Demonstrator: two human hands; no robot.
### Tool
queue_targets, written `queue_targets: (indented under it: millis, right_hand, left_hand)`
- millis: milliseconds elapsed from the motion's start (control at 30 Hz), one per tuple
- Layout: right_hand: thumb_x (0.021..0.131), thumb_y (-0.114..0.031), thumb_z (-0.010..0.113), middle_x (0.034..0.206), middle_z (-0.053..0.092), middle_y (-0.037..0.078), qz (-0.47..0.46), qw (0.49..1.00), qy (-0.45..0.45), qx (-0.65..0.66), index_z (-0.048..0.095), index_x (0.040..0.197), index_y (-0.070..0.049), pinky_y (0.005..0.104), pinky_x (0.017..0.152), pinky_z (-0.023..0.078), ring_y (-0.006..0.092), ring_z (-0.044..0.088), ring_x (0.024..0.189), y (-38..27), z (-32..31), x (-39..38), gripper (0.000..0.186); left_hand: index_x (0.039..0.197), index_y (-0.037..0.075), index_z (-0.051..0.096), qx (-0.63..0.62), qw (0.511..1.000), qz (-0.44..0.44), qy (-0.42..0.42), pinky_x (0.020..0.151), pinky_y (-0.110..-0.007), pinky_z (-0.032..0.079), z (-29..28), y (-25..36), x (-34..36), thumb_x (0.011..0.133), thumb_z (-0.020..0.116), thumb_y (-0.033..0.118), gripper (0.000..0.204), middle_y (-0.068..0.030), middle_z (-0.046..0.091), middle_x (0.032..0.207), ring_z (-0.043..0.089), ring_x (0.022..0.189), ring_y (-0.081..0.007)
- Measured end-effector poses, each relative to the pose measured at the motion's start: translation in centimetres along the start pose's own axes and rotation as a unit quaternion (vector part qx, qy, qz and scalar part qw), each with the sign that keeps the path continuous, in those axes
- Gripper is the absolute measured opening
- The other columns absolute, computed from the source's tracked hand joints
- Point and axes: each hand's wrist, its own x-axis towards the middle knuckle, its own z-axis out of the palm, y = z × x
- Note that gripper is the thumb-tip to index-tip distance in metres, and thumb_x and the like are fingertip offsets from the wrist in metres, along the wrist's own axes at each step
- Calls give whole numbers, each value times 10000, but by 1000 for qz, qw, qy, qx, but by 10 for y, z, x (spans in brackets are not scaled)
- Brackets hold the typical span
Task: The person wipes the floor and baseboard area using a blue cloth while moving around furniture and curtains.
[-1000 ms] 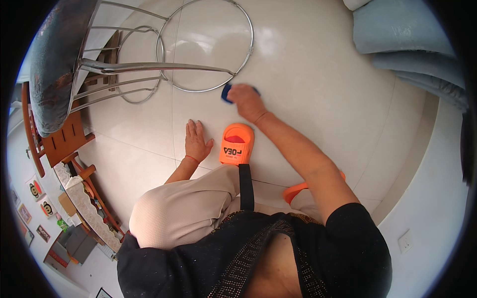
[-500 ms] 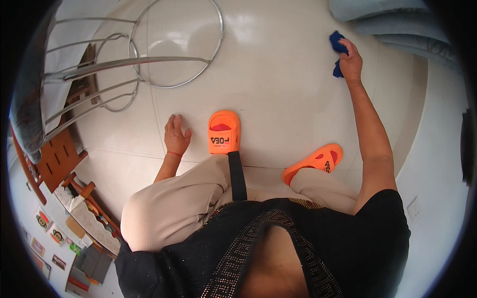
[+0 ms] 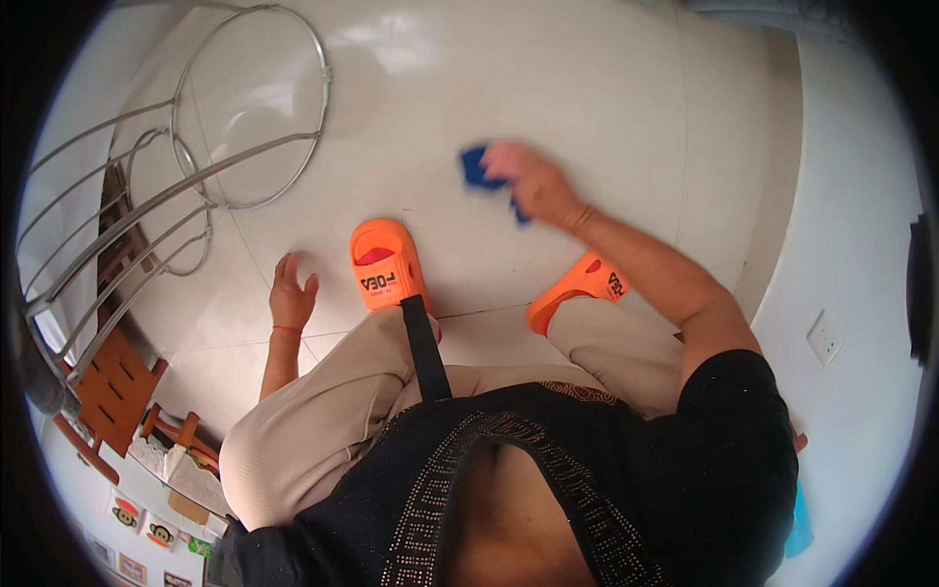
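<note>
My right hand (image 3: 536, 186) presses a dark blue cloth (image 3: 476, 168) against the pale tiled floor (image 3: 430, 108), out in front of my feet. Part of the cloth sticks out past the fingertips, and another corner shows under the palm. The hand is slightly blurred. Off to the left, my left hand (image 3: 292, 295) holds nothing, its thumb and fingers apart, with a thin red band at the wrist. It is beside my left orange slipper (image 3: 383, 264). My right orange slipper (image 3: 577, 291) is below my right forearm.
A metal-tube stool frame with round rings (image 3: 323, 108) stands at the upper left. Brown wooden furniture (image 3: 115, 391) lies along the left. A white wall with a socket (image 3: 825, 337) runs down the right side. A black strap (image 3: 424, 347) hangs between my knees.
My right hand has swept the blue cloth leftward and nearer across the floor. The view has shifted to the right, so the stool sits further left. My left hand stays beside the slipper.
</note>
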Motion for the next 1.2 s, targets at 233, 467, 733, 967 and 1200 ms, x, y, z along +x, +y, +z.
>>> queue_targets:
  millis: [233, 467, 733, 967, 1200]
  right_hand:
    - [744, -8, 492, 1072, 625, 131, 197, 825, 349, -399, 624, 1022, -77, 349, 894, 457, 298, 585, 1015, 107, -277, 10, 315]
    - [764, -45, 491, 1084, 604, 165, 184, 691, 447, -538, 574, 1087, -3, 434, 912, 420, 359, 551, 1019, 155, -216, -21, 336]
    - [732, -8, 548, 1070, 603, 77, -4, 978, 114, -176, 636, 981, -95, 394, 981, 389, 276, 529, 1093, 41, -21, 50, 278]
    - [719, 10, 554, 1162, 578, 113, 318, 724, 444, -422, 581, 1045, -57, 438, 942, 367, 311, 505, 1123, 70, -144, -55, 334]
    - [771, -69, 579, 1343, 386, 119, 436, 698, 427, -374, 475, 1220, -67, 484, 1065, 245, 332, 308, 1286, 44, -103, -54, 461]
  left_hand:
    - [1198, -6, 493, 36, 956, 278, -89, 873, -426, 459, -84, 62, 35, 753, 645, 116, 486, -208, 533, 1198, 554, 1031, -364]
    - [1223, 3, 475, 73, 918, 370, -122, 896, -421, 433, -137, 139, 111, 722, 666, 86, 543, -196, 480, 1272, 519, 1064, -353]
    - [1336, -10, 370, -10, 942, 333, 50, 1038, -424, 312, -66, 205, 218, 818, 586, 89, 570, -240, 294, 1419, 337, 1275, -398]
    - [1383, 24, 305, 131, 906, 352, 196, 1022, -567, 200, -6, 254, 308, 930, 403, 383, 586, -257, 230, 1445, 220, 1327, -426]
    - [1418, 71, 248, 190, 909, 308, 207, 1015, -617, 150, 12, 268, 306, 908, 376, 473, 661, -237, 171, 1475, 157, 1358, -407]
